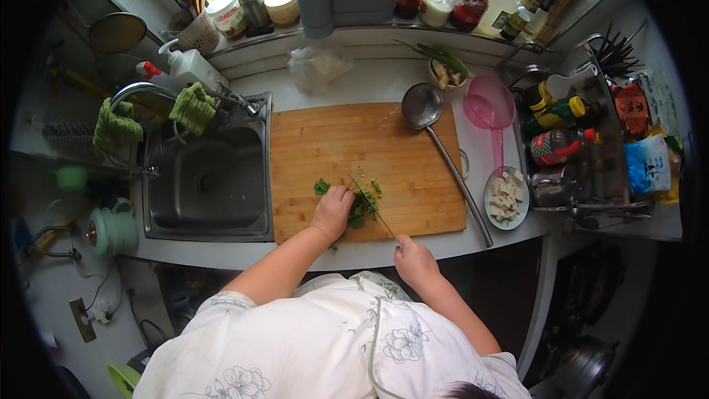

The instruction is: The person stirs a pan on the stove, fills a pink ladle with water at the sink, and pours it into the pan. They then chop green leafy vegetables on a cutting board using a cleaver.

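Observation:
On a wooden cutting board (316,138) lies a bunch of leafy green herbs (363,210), partly cut, with small bits scattered around it. My left hand (332,211) presses on the herbs, fingers curled close to the blade. My right hand (415,259) grips the handle of a kitchen knife (376,211), whose blade slants up and left across the herbs. A leafy sprig (321,187) shows just left of my left fingers. A metal ladle (422,106) rests on the board's right side, its long handle reaching past the front edge.
Left of the board is a metal sink (207,177) with a faucet (138,87). To the right are a pink plastic ladle (490,101), a plate of pale cubes (505,199) and a rack of bottles (559,147). Behind stand a bowl of ginger (446,75) and a plastic bag (318,66).

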Motion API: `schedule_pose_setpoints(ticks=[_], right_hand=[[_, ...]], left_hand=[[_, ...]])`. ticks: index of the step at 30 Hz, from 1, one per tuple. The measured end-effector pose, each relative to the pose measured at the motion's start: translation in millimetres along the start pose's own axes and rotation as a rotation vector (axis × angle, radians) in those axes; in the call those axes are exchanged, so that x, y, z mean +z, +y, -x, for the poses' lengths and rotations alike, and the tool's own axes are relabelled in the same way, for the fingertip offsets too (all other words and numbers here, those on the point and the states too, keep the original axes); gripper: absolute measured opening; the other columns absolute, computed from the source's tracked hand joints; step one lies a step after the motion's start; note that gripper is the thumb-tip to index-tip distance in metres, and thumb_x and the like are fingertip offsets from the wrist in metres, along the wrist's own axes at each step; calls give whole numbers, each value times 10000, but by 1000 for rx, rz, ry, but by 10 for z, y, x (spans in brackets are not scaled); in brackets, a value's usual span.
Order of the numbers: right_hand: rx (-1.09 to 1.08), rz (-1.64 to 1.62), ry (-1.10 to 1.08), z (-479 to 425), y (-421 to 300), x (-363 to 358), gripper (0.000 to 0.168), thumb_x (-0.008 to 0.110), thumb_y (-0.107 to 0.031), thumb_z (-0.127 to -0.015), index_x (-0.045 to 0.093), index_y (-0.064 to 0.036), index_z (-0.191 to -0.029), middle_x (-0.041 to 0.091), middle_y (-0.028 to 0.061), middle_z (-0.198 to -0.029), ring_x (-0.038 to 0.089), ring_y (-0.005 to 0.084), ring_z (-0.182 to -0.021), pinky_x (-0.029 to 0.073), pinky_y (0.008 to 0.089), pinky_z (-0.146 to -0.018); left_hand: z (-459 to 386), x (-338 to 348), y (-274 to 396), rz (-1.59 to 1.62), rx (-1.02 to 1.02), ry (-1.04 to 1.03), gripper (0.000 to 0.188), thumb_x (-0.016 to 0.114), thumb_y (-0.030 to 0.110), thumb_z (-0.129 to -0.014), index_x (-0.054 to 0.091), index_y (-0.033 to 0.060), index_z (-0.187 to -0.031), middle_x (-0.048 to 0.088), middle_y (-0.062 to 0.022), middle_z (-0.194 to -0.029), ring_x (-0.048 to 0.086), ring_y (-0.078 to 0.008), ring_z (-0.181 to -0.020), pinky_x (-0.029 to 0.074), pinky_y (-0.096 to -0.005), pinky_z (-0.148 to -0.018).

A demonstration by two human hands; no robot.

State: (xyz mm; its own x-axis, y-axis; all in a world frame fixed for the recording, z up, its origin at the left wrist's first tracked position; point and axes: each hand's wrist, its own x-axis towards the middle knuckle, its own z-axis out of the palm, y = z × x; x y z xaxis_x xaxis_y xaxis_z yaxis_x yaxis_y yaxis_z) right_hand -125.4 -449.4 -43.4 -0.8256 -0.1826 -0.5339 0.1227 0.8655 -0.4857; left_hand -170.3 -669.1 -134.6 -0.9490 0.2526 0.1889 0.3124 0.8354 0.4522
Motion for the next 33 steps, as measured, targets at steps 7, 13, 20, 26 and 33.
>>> schedule_pose_setpoints(ticks=[7,13,20,26,33], right_hand=[[1,82,-42,-71,-46,-70,205,473,-127,-824,562,-32,-983,631,249,-823,608,419,-812,475,497,-719],[47,120,-24,-243,-70,89,225,532,-132,-800,573,-60,-1009,639,238,-869,611,403,-845,478,482,-748],[-65,10,91,-256,133,133,247,517,-162,-823,606,-85,-1040,645,203,-842,615,395,-812,485,476,-715],[27,-358,278,-59,277,53,257,538,-161,-845,615,-62,-1069,615,218,-786,610,379,-771,478,429,-656],[81,-391,360,68,454,-2,246,544,-137,-837,613,-21,-1044,562,205,-669,558,366,-611,446,407,-573]], left_hand=[[103,-26,144,-30,1,22,430,646,143,-690,490,-1,-1063,467,-193,-1131,460,-360,-1046,391,-433,-910],[211,88,82,-133,17,-94,553,665,248,-710,469,3,-1165,432,-186,-1213,396,-351,-1142,306,-454,-999],[189,37,35,-194,34,-87,508,650,285,-734,491,38,-1149,437,-164,-1213,390,-350,-1152,272,-497,-995],[-106,-417,229,-91,4,56,360,630,258,-742,553,130,-1070,456,-133,-1198,410,-342,-1133,264,-549,-959],[-866,-216,-20,-80,79,22,161,592,77,-739,619,118,-892,587,-49,-952,518,-246,-992,411,-389,-823]])
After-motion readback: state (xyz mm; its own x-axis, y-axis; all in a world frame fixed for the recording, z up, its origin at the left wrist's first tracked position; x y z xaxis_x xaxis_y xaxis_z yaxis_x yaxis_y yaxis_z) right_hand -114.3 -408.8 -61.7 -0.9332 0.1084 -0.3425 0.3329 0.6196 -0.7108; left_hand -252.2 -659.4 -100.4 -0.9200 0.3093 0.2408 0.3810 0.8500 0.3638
